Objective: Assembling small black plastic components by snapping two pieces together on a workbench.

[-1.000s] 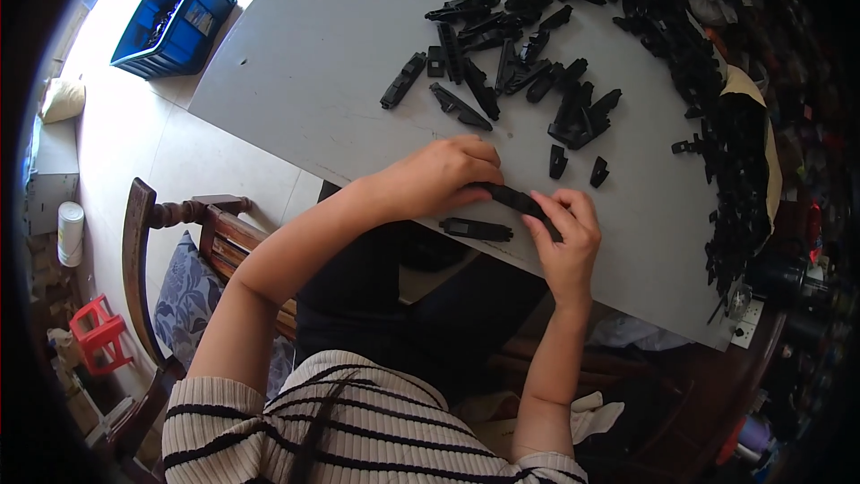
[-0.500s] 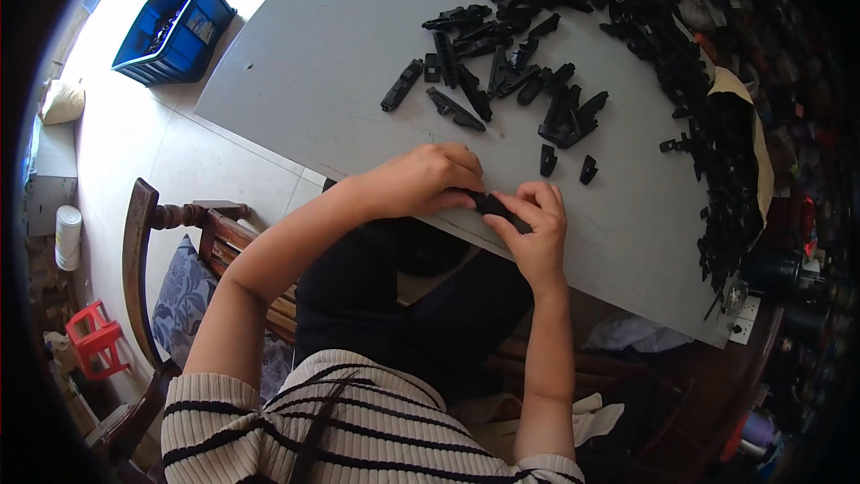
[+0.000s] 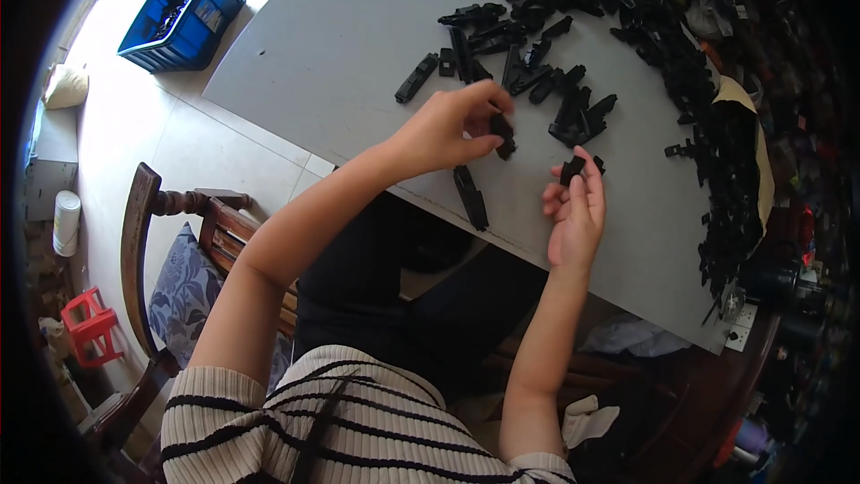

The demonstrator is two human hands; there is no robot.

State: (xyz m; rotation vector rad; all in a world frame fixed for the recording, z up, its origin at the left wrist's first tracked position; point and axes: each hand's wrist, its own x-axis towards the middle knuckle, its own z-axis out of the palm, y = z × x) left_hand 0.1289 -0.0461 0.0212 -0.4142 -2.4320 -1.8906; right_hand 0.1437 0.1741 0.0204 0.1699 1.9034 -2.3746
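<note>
My left hand (image 3: 452, 130) is above the grey table, thumb and fingers closed round a dark plastic part (image 3: 503, 136), slightly blurred. Further right, my right hand (image 3: 578, 215) has a small black plastic piece (image 3: 571, 169) pinched in its fingertips, palm partly turned up. A long black plastic part (image 3: 469, 199) lies by itself at the table's near edge, below my left hand. Beyond both hands spread several loose black plastic parts (image 3: 578, 116), some long and some short.
The grey table (image 3: 313, 63) carries a dense band of black parts (image 3: 685, 99) along its far right side. On the floor at the left stand a blue crate (image 3: 184, 22) and a red stool (image 3: 90, 327). A wooden chair (image 3: 139, 251) is beside me.
My hands, together on a dark part at the near edge, have separated. The left moved up and away, the right to the right. A long black part now lies at the near edge.
</note>
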